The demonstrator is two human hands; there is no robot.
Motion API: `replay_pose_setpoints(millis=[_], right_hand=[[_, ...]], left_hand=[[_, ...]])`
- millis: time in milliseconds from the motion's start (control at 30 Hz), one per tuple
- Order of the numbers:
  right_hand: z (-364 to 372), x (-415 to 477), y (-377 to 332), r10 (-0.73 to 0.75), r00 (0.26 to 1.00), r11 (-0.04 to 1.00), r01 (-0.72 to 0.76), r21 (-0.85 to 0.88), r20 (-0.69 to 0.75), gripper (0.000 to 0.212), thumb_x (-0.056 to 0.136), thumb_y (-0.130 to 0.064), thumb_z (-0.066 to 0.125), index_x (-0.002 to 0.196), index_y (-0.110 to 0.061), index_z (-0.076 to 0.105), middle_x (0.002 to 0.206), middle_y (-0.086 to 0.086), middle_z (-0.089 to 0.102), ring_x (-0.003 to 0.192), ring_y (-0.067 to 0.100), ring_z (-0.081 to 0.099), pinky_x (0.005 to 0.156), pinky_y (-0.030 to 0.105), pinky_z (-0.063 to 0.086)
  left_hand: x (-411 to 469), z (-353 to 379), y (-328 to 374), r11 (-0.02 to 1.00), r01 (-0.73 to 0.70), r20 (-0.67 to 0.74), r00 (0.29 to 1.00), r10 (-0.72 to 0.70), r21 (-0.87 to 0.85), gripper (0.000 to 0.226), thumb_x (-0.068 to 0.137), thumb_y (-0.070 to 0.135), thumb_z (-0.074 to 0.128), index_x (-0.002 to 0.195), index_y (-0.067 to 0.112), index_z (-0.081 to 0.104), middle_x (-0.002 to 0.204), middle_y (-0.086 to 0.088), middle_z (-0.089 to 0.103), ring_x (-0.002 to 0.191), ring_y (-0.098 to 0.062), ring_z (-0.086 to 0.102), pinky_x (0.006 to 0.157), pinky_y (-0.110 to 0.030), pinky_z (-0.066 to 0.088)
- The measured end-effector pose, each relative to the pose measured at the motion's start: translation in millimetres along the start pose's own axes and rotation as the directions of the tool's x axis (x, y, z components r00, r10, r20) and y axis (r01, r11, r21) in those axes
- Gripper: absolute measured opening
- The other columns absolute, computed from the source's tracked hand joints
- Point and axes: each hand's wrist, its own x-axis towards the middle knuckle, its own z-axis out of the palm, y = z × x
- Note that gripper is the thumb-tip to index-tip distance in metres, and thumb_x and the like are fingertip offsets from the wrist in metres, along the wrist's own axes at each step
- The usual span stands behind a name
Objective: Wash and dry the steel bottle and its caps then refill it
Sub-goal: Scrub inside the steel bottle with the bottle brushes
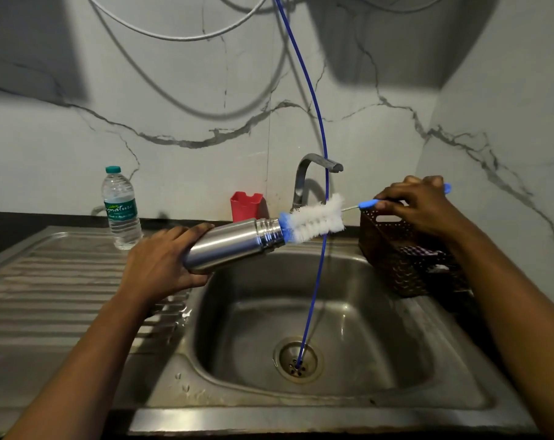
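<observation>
Steel bottle, uncapped, lies almost level in my left hand, held above the near-left corner of the sink so that any drips should fall into the basin rather than onto the ribbed draining board. My fingers and thumb are curled round its base end, which leaves the threaded neck free and pointing right, slightly upward. My right hand pinches the blue handle of the bottle brush between the fingertips, the handle's tip poking out past my knuckles. The brush's blue end sits at the bottle's mouth while most of the white bristles are outside it, in line with the neck; I judge this the scrubbing stage of the wash, with drying and refilling not yet begun. Behind the brush stands the tap, no water visibly running, and a thin blue tube hangs past it down into the drain. A brown basket sits just beneath my right hand, a red holder against the wall, and a plastic water bottle waits on the board, perhaps for the refill. No caps can be made out.
</observation>
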Motion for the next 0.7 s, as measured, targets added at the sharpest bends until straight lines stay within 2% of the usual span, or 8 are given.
replay_pose_setpoints(millis=[100, 167, 233, 433, 567, 700], right_hand=[[24, 7, -25, -0.079, 0.997, 0.996, 0.079, -0.031, 0.006, 0.020, 0.090, -0.045, 0.053, 0.096, -0.033, 0.068, 0.085, -0.013, 0.065, 0.091, 0.013, 0.049, 0.078, 0.032, 0.017], [54, 9, -52, -0.163, 0.987, 0.984, 0.164, -0.066, 0.015, 0.031, 0.089, -0.051, 0.048, 0.100, -0.030, 0.069, 0.088, -0.010, 0.066, 0.092, 0.013, 0.052, 0.077, 0.032, 0.017], [72, 12, -77, -0.198, 0.980, 0.972, 0.199, -0.122, 0.018, 0.028, 0.091, -0.049, 0.049, 0.103, -0.030, 0.067, 0.088, -0.011, 0.063, 0.091, 0.012, 0.051, 0.078, 0.032, 0.019], [34, 27, -41, -0.125, 0.992, 0.990, 0.125, -0.064, 0.004, 0.024, 0.088, -0.046, 0.054, 0.100, -0.033, 0.069, 0.088, -0.015, 0.064, 0.090, 0.008, 0.043, 0.076, 0.030, 0.015], [-6, 37, -11, -0.054, 0.999, 0.995, 0.054, -0.081, -0.006, 0.018, 0.087, -0.044, 0.056, 0.097, -0.035, 0.069, 0.091, -0.018, 0.062, 0.092, 0.006, 0.037, 0.082, 0.030, 0.014], [-16, 41, -11, -0.038, 0.999, 0.997, 0.036, -0.073, -0.018, 0.012, 0.088, -0.041, 0.056, 0.095, -0.038, 0.066, 0.081, -0.024, 0.054, 0.088, 0.002, 0.030, 0.080, 0.027, 0.012]], left_hand=[[2, 2, 8, 1.000, -0.016, 0.007, 1.000, 0.016, 0.006, 0.086, 0.056, 0.069, 0.050, 0.134, 0.034, 0.043, 0.103, -0.002, 0.066, 0.083, -0.030, 0.063, 0.064, -0.039, 0.051], [1, 4, 13, 1.000, -0.020, 0.020, 1.000, 0.020, 0.002, 0.086, 0.056, 0.068, 0.051, 0.135, 0.034, 0.042, 0.106, -0.001, 0.065, 0.086, -0.028, 0.063, 0.067, -0.039, 0.052], [0, 5, 12, 1.000, -0.011, 0.027, 1.000, 0.011, -0.003, 0.087, 0.055, 0.067, 0.051, 0.135, 0.035, 0.043, 0.107, 0.000, 0.065, 0.087, -0.027, 0.063, 0.067, -0.040, 0.053], [0, 4, 4, 0.999, 0.022, 0.018, 1.000, -0.021, -0.028, 0.090, 0.055, 0.073, 0.050, 0.136, 0.032, 0.045, 0.109, -0.001, 0.065, 0.087, -0.029, 0.063, 0.068, -0.040, 0.053], [-2, 1, 0, 0.994, 0.067, -0.015, 0.998, -0.068, -0.082, 0.091, 0.056, 0.073, 0.050, 0.137, 0.031, 0.044, 0.110, -0.002, 0.065, 0.088, -0.027, 0.064, 0.068, -0.038, 0.052], [-2, 3, -3, 0.993, 0.065, -0.011, 0.998, -0.066, -0.097, 0.092, 0.055, 0.074, 0.052, 0.136, 0.032, 0.044, 0.110, -0.002, 0.066, 0.089, -0.026, 0.064, 0.068, -0.038, 0.053]])
